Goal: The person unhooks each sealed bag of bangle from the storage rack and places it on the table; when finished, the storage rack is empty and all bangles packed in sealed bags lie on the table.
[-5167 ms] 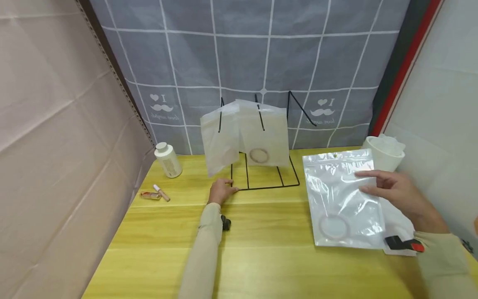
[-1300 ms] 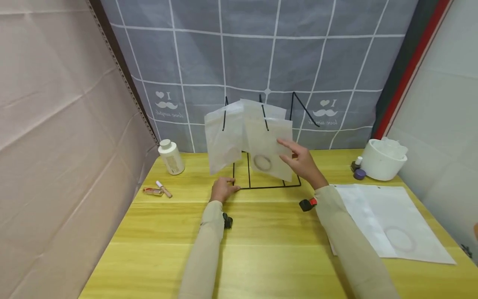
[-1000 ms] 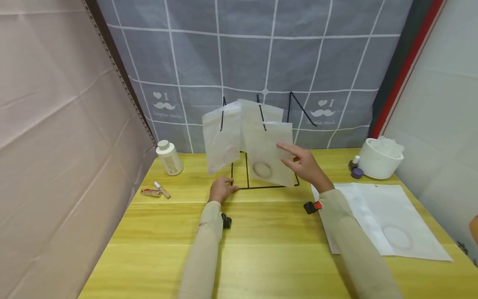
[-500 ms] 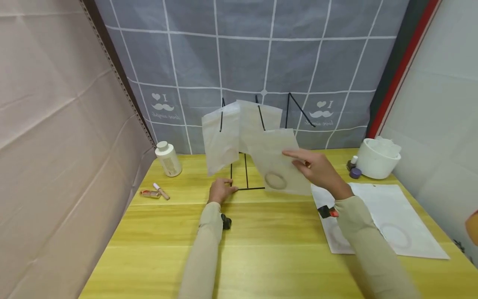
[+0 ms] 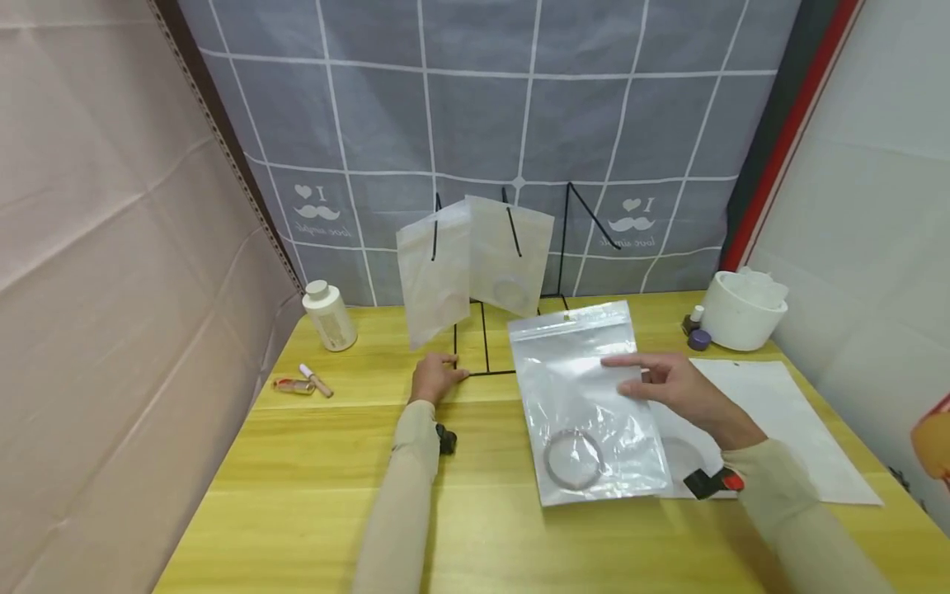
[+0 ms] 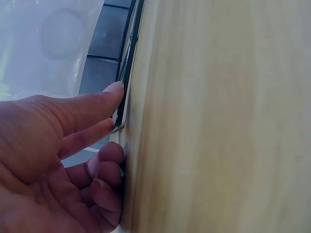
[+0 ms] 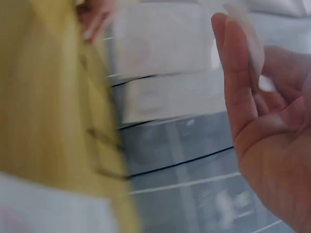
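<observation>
In the head view my left hand (image 5: pixel 434 378) pinches the front left corner of the black wire rack (image 5: pixel 486 346), and the left wrist view shows its thumb and forefinger at the wire. My right hand (image 5: pixel 686 392) holds a shiny zip bag (image 5: pixel 530 388), thumb against the fingers, to the right front of the rack. A ring-shaped item (image 5: pixel 573 459) shows through the bag's lower part. Behind it, one pale zip bag (image 5: pixel 426 256) hangs on the left prong and another zip bag (image 5: pixel 512 247) on the middle prong.
Overlapping white zip bags (image 5: pixel 787 429) lie on the table at the right. Behind them stand a white pot (image 5: pixel 742 318), a small dark bottle (image 5: pixel 693 320) and a purple-lidded jar (image 5: pixel 698 339). Leftward are a white bottle (image 5: pixel 330 316) and two small tubes (image 5: pixel 317 381).
Earlier my right hand lowered one bag at the right. Since then it has taken the front bag off the middle prong and brought it right and nearer. My left hand has stayed at the rack corner.
</observation>
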A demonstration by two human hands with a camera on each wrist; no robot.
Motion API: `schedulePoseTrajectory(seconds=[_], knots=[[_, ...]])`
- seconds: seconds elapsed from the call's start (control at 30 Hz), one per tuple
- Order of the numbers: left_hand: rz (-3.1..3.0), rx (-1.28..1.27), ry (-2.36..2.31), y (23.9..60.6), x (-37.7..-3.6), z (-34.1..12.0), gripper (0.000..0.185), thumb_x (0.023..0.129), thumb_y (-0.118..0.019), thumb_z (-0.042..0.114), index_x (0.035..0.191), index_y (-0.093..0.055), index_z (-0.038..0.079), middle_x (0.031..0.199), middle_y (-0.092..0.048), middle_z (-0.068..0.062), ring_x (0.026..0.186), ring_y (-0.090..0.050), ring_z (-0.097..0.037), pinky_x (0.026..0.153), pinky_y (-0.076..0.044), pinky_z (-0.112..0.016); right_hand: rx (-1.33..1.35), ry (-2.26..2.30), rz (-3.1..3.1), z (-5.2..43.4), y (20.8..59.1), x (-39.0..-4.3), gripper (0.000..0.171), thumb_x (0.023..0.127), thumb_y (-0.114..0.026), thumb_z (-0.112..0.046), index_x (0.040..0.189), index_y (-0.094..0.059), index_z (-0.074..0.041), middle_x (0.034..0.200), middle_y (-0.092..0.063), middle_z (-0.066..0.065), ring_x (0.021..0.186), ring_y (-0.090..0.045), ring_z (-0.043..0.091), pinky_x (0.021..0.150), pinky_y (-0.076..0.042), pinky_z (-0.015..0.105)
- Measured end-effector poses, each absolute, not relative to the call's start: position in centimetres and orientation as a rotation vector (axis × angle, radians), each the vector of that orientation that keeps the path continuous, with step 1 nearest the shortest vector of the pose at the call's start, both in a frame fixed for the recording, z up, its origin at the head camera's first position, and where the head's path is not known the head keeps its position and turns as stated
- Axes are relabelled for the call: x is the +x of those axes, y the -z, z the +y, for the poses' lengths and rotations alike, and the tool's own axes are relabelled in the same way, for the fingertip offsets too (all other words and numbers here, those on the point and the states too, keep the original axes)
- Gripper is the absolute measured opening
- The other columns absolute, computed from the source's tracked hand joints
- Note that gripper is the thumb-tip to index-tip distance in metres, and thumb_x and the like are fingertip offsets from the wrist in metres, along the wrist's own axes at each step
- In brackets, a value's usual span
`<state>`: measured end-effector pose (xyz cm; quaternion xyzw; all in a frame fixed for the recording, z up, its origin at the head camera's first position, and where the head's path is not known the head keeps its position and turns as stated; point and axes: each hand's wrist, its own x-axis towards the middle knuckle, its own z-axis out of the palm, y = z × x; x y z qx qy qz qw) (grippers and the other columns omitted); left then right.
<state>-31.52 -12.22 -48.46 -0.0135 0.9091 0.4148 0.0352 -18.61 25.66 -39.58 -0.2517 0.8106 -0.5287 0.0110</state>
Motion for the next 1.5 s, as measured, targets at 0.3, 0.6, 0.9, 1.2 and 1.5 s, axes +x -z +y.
schedulePoseTrajectory(seconds=[0.3, 0.6, 0.9, 1.2, 1.5], knots=[[2.776, -0.065, -1.282, 48.2, -31.4, -12.0, 0.044, 0.089, -0.079, 0.024, 0.131, -0.07, 0.012, 0.139, -0.063, -0.009, 0.134, -0.053, -0.035, 0.108, -0.045, -0.052, -0.305, 1.431, 2.421, 27.6, 46.4, -20.0, 0.045, 0.092, -0.074, -0.011, 0.132, -0.063, 0.004, 0.133, -0.059, 0.025, 0.09, -0.059, 0.013, 0.07, -0.053, 0.024], [2.776, -0.061, -1.298, 48.2, -31.6, -12.0, 0.045, 0.089, -0.08, 0.024, 0.131, -0.07, 0.012, 0.139, -0.063, -0.008, 0.134, -0.052, -0.035, 0.108, -0.045, -0.052, -0.411, 1.115, 2.66, 27.8, 47.1, -21.8, 0.028, 0.087, -0.078, -0.011, 0.114, -0.076, -0.005, 0.12, -0.071, 0.015, 0.11, -0.059, 0.027, 0.087, -0.05, 0.035], [2.789, -0.065, -1.284, 47.9, -31.5, -11.9, 0.045, 0.088, -0.08, 0.024, 0.13, -0.07, 0.011, 0.139, -0.063, -0.009, 0.135, -0.052, -0.035, 0.11, -0.044, -0.051, -0.414, 1.057, 2.72, 27.1, 47.0, -21.5, 0.015, 0.084, -0.08, -0.012, 0.096, -0.073, -0.006, 0.08, -0.059, 0.003, 0.069, -0.044, 0.013, 0.062, -0.038, 0.025], [2.801, -0.059, -1.281, 47.8, -31.7, -12.2, 0.045, 0.089, -0.08, 0.023, 0.13, -0.07, 0.011, 0.139, -0.062, -0.013, 0.133, -0.053, -0.036, 0.11, -0.044, -0.052, -0.247, 1.021, 2.694, 27.2, 47.1, -21.9, 0.017, 0.084, -0.081, -0.019, 0.085, -0.067, -0.009, 0.068, -0.046, 0.0, 0.069, -0.043, 0.017, 0.062, -0.034, 0.029], [2.776, -0.072, -1.285, 48.3, -31.6, -12.3, 0.045, 0.089, -0.08, 0.023, 0.131, -0.069, 0.01, 0.139, -0.062, -0.01, 0.135, -0.051, -0.036, 0.109, -0.044, -0.052, -0.301, 1.044, 2.648, 27.7, 47.8, -22.0, 0.017, 0.087, -0.08, -0.02, 0.081, -0.07, -0.008, 0.068, -0.05, -0.001, 0.07, -0.043, 0.015, 0.062, -0.036, 0.027]])
